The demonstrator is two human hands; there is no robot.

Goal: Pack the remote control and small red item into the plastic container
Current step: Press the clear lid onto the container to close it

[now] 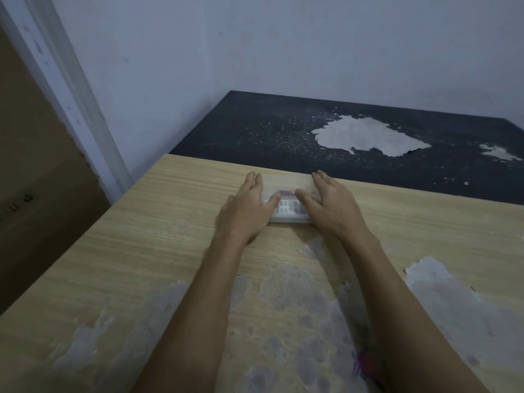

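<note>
A translucent plastic container [287, 215] lies flat near the far edge of the light wooden table [141, 236]. Through its lid I see the white remote control [287, 207] with grey buttons and a small red item [285, 192] just beyond it. My left hand [249, 207] lies flat against the container's left side, thumb on the lid. My right hand [329, 205] presses the right side in the same way, thumb on top. Both hands hide the container's ends.
Behind the wooden table stands a black table [255, 129] with large white patches of peeled surface. The wooden top has worn grey patches near me. A wall and door frame [71, 95] are at the left, with a brown cardboard surface [34, 180] beside it.
</note>
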